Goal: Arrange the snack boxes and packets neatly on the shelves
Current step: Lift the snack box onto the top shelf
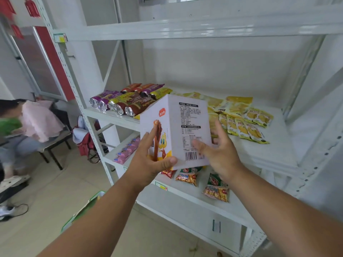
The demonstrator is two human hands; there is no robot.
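White metal shelf unit (274, 156), several tiers, fills the view. All places below given relative to it.

Middle tier, left end: row of foil-wrapped biscuit rolls (120, 102), purple, yellow and brown, lying side by side with ends toward the front edge. Middle tier, centre to right: yellow snack packets (246, 121), fanned and overlapping, not squared up. Tier below, front: red-and-green peanut packets (216, 190), scattered loosely. Same tier, left: pink packets (128, 152) in a line.

White snack box (176, 130), cartoon duck on one face, print and barcode on the other, held in the air in front of the middle tier, tilted, one corner edge toward the camera. Not on any shelf yet.

Left hand (150, 162) grips the box from below, thumb curled across the lower corner, fingers up the duck face. Right hand (219, 149) spread wide, fingers relaxed, thumb resting on the barcode face; a steadying touch, not a grip.

Risks, judged: load rides mostly on one hand, so the box could slip or swing at the tilt. Set down centre, it would land on the yellow packets, sit crooked and shove them further out of line. Bare shelf lies at the right end.
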